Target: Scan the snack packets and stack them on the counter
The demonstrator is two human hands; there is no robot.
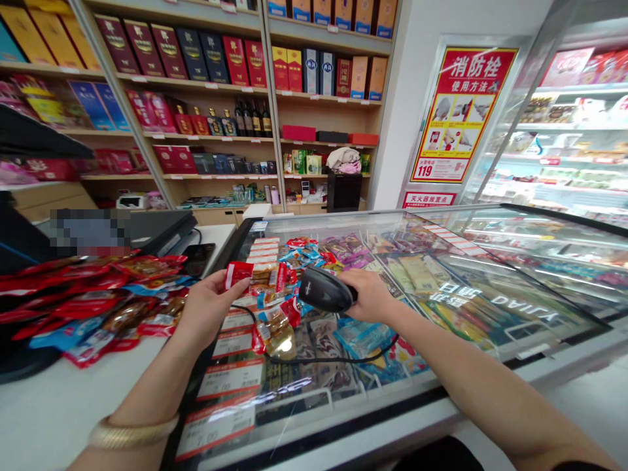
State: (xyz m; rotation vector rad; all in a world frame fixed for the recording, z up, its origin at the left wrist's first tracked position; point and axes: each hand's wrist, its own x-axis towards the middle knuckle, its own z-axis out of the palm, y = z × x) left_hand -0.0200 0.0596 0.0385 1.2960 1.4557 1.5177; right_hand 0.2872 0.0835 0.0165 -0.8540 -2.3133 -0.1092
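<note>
Well beyond grip, shelves [196, 84] hold red boxes [237, 60], dark bottles [253, 119]; pale cloth [343, 159] tops black cabinet [343, 193]. Farther right, red-yellow poster [464, 118] hangs.

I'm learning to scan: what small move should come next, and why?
Probably ease the scanner slightly nearer the packet: the left hand pinches that packet above the glass, while the right hand grips the scanner, its head pointing toward it.

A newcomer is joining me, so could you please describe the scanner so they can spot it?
Find the glass-topped case with red and blue packets on it. Over them, the right hand holds the scanner. Its rounded black head stands out from the shiny packets.
</note>
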